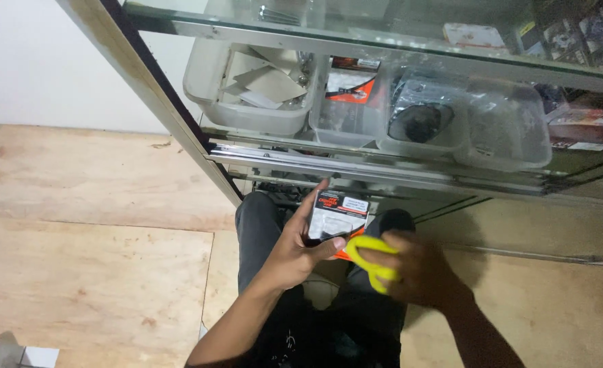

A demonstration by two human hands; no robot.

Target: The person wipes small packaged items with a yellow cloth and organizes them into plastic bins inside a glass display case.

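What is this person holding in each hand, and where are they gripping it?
The left hand grips a small packaged item by its left edge and lower part. The right hand holds a yellow cloth bunched in its fingers.

Small packet (337, 217) in left hand (294, 249), just above the lap; cloth (371, 262) in right hand (417, 269), touching packet's lower right corner; both in front of glass cabinet (383, 170); tubs (247, 88) side by side on shelf behind glass; plywood floor (90, 225) to the left.

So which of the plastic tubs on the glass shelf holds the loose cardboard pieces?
The leftmost tub, opaque beige, with folded cardboard scraps inside. The tubs to its right are clear plastic and hold dark items.
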